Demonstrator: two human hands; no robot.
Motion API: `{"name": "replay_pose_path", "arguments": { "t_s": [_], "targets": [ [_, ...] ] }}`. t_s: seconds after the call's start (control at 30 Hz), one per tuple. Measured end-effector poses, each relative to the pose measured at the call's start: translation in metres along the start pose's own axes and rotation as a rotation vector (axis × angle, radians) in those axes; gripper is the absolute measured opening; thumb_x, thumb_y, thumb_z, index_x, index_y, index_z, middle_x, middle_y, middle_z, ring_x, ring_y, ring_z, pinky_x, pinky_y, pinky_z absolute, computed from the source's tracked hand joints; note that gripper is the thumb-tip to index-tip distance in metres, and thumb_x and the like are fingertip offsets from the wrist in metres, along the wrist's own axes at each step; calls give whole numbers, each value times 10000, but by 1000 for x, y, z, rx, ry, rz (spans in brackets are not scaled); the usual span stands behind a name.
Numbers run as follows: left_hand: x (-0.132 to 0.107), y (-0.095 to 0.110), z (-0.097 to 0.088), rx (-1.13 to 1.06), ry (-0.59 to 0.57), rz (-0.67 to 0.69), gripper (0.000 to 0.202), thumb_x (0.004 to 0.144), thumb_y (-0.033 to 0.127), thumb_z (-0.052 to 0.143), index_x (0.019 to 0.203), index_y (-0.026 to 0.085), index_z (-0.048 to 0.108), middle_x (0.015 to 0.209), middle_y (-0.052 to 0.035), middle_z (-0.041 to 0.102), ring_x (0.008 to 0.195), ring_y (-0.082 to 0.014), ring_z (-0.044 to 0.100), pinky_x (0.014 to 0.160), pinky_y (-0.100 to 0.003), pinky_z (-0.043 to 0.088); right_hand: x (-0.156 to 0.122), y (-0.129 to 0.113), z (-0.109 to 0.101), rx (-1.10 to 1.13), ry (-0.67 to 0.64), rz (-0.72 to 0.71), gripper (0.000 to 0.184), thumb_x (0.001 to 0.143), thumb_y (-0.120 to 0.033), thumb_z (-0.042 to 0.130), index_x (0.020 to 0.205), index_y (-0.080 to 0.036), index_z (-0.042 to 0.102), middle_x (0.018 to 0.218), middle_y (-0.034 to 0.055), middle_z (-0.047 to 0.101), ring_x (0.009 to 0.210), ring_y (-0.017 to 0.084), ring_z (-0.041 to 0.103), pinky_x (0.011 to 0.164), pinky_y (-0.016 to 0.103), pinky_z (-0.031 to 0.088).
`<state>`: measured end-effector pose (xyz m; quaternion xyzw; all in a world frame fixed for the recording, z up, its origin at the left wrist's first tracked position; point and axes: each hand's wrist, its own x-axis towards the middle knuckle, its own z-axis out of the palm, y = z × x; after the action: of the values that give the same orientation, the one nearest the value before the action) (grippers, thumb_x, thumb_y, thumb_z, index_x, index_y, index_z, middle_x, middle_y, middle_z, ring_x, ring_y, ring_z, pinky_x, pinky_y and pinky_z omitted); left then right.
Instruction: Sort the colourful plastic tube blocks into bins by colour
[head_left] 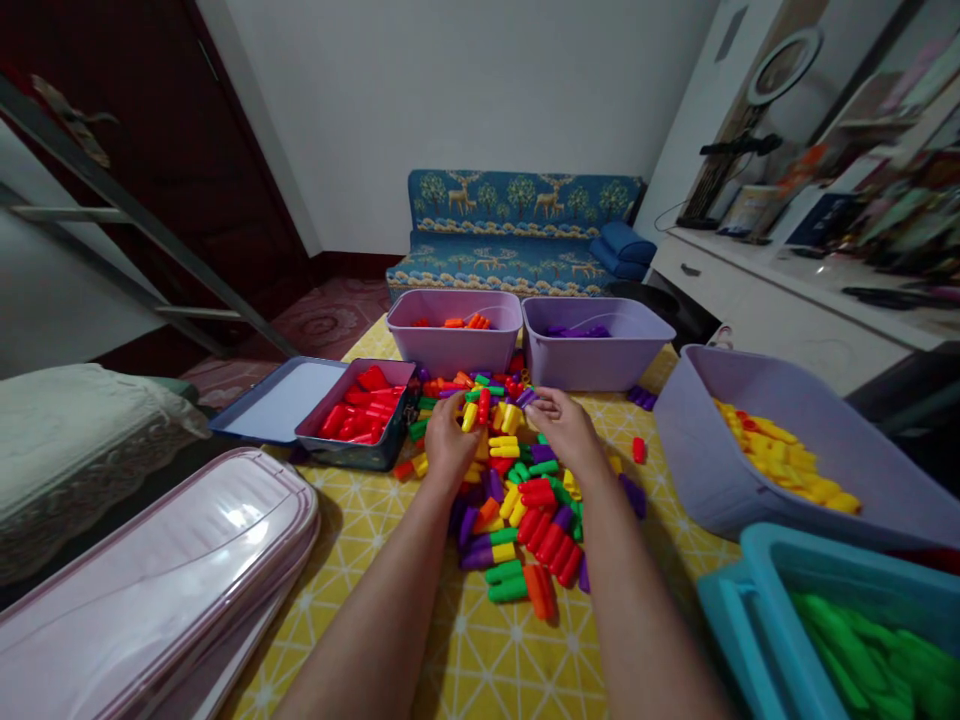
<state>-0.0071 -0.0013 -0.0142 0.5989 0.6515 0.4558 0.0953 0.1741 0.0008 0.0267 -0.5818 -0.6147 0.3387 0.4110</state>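
A pile of plastic building pieces (525, 500) in red, yellow, green, purple and orange, many with rounded ends, spreads over the middle of the table. At the pile's far left part, my left hand (448, 440) is closed on a yellow piece (470, 416), with a red piece (484, 406) right beside it; whether the two are joined I cannot tell. Opposite it, my right hand (562, 425) pinches a purple piece (527, 397) between thumb and fingers. Both hands are just above the pile, a short gap apart.
Lilac bins hold orange pieces (478, 322), purple pieces (577, 332) and yellow pieces (787, 450). A blue bin (765, 560) has green pieces; an open case (390, 455) has red ones. Pale lids (172, 570) lie at left. A patterned sofa (510, 245) stands behind.
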Motion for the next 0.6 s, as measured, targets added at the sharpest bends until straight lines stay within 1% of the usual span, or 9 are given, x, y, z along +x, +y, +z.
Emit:
{"name": "replay_pose_path", "arguments": {
  "t_s": [0.03,0.1,0.13,0.2,0.27,0.4,0.47,0.6],
  "targets": [
    [0,0,0,-22,33,-9,479,691,173,670,1167,164,613,1104,-97,648,1029,-240,615,901,-333,487,-2,-1,-8,-197,-5,39,407,780,-379,619,1146,-201,603,1036,96,701,951,222,658,850,366,493],
    [0,0,1,-45,85,-18,488,728,171,644,1213,174,587,1154,-103,630,1083,-245,596,942,-352,474,-7,-3,-19,-510,-94,83,402,721,-419,692,1073,-232,648,997,71,713,947,243,654,835,372,482],
    [0,0,1,-50,104,-22,476,747,176,633,1220,184,584,1164,-100,626,1101,-247,589,955,-359,468,-10,-4,-22,-604,-156,84,414,683,-431,726,1049,-248,660,1015,60,712,970,251,648,837,368,475],
    [0,0,0,-58,119,-30,443,765,193,629,1207,207,596,1163,-88,629,1106,-245,589,962,-366,464,-14,-4,-21,-693,-252,50,436,638,-423,762,1034,-266,670,1076,50,700,1017,260,634,845,357,465],
    [0,0,0,-57,94,-29,391,771,225,637,1162,214,625,1131,-78,645,1076,-242,602,950,-370,471,-15,-2,-13,-709,-284,-5,449,651,-383,749,1074,-260,658,1138,61,677,1057,268,618,860,353,456],
    [-1,1,-1,-8,36,-18,335,777,273,641,1103,198,660,1087,-80,665,1035,-246,614,925,-378,480,-10,6,9,-654,-229,-100,487,699,-280,678,1178,-239,602,1193,93,639,1081,260,607,864,328,450],
    [-1,3,-2,8,30,-14,334,777,276,640,1103,205,661,1088,-76,667,1037,-242,613,924,-372,478,-8,9,19,-590,-190,-104,482,703,-257,664,1179,-239,593,1151,89,657,1039,250,624,834,317,454],
    [-1,5,-3,29,17,-26,331,771,309,656,1086,207,669,1086,-75,674,1024,-241,619,912,-367,482,-8,13,35,-445,-137,-47,494,659,-330,717,1125,-216,595,998,86,704,911,264,656,753,334,471]
  ]
}}
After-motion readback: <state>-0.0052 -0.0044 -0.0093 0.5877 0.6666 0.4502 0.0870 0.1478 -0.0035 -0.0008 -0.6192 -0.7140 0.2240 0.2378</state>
